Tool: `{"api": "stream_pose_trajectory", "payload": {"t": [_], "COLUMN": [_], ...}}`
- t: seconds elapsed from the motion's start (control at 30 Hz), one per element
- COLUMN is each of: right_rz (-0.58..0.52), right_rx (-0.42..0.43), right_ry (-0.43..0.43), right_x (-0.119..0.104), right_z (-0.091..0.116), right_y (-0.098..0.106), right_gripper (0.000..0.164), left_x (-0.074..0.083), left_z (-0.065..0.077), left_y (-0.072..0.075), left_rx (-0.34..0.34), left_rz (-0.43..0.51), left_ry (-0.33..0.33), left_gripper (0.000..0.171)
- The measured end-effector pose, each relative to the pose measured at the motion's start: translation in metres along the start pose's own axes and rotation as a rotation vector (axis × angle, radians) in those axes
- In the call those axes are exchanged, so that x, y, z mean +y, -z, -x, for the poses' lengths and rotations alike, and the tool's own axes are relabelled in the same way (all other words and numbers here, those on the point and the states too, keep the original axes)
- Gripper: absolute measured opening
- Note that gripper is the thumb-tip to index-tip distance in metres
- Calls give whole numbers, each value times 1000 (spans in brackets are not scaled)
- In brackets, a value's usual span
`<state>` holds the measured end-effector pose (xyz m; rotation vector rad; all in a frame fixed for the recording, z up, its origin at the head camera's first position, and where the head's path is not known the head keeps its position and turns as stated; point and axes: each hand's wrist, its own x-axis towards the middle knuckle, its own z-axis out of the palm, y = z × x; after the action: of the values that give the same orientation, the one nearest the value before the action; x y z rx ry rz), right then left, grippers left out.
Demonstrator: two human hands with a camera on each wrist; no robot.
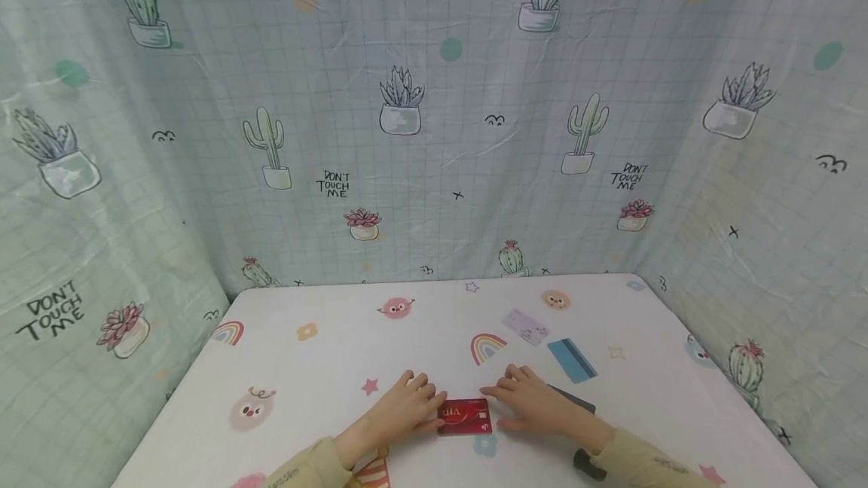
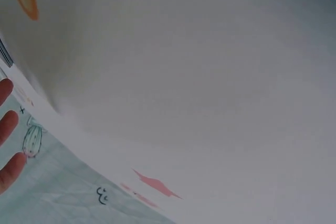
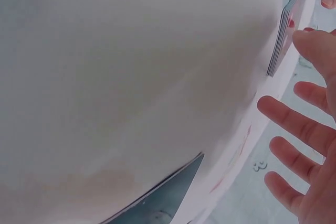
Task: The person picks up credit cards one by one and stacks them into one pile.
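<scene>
A small stack of cards with a red VIP card (image 1: pixel 464 417) on top lies on the table between the hands. Its layered edges show in the right wrist view, where the stack (image 3: pixel 278 43) stands out past the thumb. My left hand (image 1: pixel 407 407) is at the stack's left side, thumb and fingertips right at its edge. On the other side my right hand (image 1: pixel 532 401) has its fingers spread, the index fingertip close to the upper right corner. Behind the right hand lies a dark card (image 1: pixel 573 398), partly hidden by it; its corner (image 3: pixel 168 195) shows in the right wrist view.
Farther back on the right are a blue card (image 1: pixel 572 360) with a dark stripe and a pale purple card (image 1: pixel 525 327). A small black object (image 1: pixel 588 465) sits under the right wrist. The white table (image 1: pixel 325 367) has printed figures; patterned curtains (image 1: pixel 434 157) enclose it.
</scene>
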<state>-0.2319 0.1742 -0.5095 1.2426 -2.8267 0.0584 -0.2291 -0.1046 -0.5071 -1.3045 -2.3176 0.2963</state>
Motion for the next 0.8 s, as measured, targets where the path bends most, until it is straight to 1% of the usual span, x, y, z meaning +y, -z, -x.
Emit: {"api": "stream_pose_trajectory", "payload": {"t": [0.1, 0.23, 0.3, 0.4, 0.53, 0.67, 0.8], "right_rz": [3, 1, -4, 5, 17, 8, -8], "right_rx": [-7, -8, 5, 46, 112, 152, 201], "right_ry": [-33, -74, -85, -93, -97, -109, -107], "right_x": [4, 8, 10, 13, 20, 26, 33], "right_z": [1, 1, 1, 3, 4, 6, 7], "right_y": [-2, -3, -2, -1, 1, 3, 4], "right_gripper": [51, 51, 51, 50, 47, 45, 44], "left_x": [-3, -7, -9, -12, -17, -22, -26], "left_z": [0, 1, 1, -1, -5, -10, -14], "left_y": [-1, -1, -2, -4, -6, -7, -8], "left_rx": [-16, -37, -47, -55, -30, 14, 14], "left_rz": [27, 35, 38, 50, 49, 31, 32], "left_ry": [9, 18, 18, 22, 18, -2, -22], "left_gripper": [36, 34, 33, 33, 31, 30, 33]}}
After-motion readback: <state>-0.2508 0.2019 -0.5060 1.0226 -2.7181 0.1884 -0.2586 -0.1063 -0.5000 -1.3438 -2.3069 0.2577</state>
